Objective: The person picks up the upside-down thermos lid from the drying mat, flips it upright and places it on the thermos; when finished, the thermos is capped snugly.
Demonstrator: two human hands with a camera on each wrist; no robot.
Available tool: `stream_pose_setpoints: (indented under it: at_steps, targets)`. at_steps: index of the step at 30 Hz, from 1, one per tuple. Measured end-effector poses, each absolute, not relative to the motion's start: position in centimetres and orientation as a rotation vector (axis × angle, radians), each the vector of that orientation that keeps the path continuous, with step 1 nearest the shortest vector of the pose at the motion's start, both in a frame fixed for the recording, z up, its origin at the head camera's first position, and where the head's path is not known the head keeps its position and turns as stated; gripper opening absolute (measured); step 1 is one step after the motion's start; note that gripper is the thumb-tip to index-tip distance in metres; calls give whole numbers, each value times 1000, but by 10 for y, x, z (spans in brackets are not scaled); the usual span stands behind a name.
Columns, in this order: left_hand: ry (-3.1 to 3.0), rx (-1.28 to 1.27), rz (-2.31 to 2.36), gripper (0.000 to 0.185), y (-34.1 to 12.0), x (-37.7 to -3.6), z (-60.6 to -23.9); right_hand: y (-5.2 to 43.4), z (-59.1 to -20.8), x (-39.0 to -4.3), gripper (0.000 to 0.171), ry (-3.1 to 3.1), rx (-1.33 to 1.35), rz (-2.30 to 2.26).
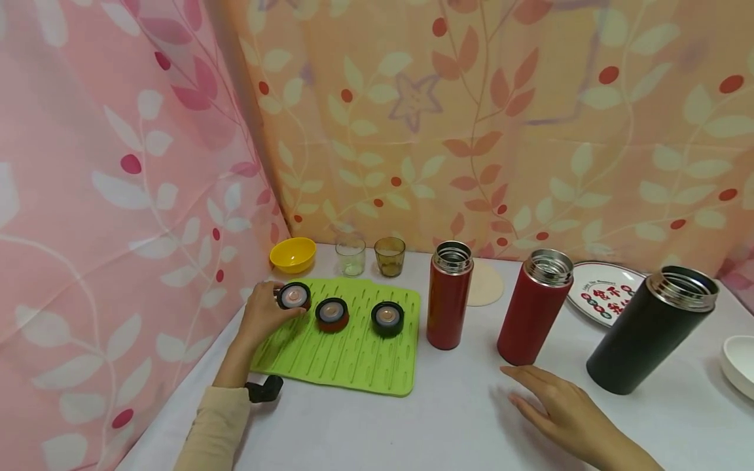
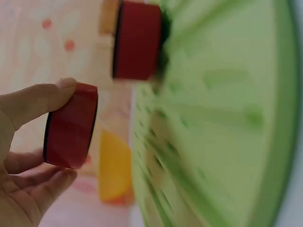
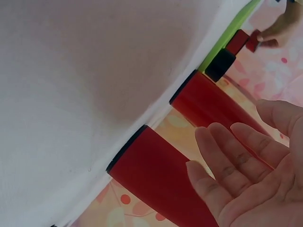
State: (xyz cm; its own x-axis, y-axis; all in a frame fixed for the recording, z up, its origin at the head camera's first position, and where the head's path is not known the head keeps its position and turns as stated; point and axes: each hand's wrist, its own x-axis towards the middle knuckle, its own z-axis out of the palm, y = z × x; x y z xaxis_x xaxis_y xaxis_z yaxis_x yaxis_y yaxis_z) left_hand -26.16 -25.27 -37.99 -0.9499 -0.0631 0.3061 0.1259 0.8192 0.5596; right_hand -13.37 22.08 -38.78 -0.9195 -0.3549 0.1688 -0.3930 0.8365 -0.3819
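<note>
My left hand (image 1: pixel 263 313) pinches a red bottle lid (image 2: pixel 72 126) by its sides, thumb opposite fingers, above the left part of a green ridged mat (image 1: pixel 365 366). In the head view the lid's ringed underside faces up. A second red lid (image 1: pixel 332 315) and a black lid (image 1: pixel 387 318) lie on the mat with undersides up. My right hand (image 1: pixel 565 409) hangs over the table with fingers relaxed and holds nothing. Nearest to it stands a red bottle (image 1: pixel 533 314) without a lid; another lidless red bottle (image 1: pixel 449 301) stands beside the mat, and a lidless black bottle (image 1: pixel 642 340) is farther right.
Along the back are a yellow bowl (image 1: pixel 293 256), a clear green glass (image 1: pixel 351 257) and an amber glass (image 1: pixel 390 256). Behind the bottles lie a beige disc (image 1: pixel 486 284) and a white plate (image 1: pixel 595 275) with red writing. A white bowl (image 1: pixel 739 366) sits at the right edge.
</note>
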Motion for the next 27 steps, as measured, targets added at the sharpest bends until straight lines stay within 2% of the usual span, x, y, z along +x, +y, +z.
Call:
stream_pose_setpoints:
  at_steps: [7, 12, 27]
  targets:
    - [-2573, -283, -1027, 71, -213, -247, -358, 220, -385, -133, 44, -2843, 641, 662]
    - [-2461, -476, -1082, 69, -186, -235, -348, 216, -380, -134, 46, -2750, 681, 656]
    - [-2224, -947, -1194, 73, -113, -205, -327, 174, -349, -151, 53, -2499, 845, 723]
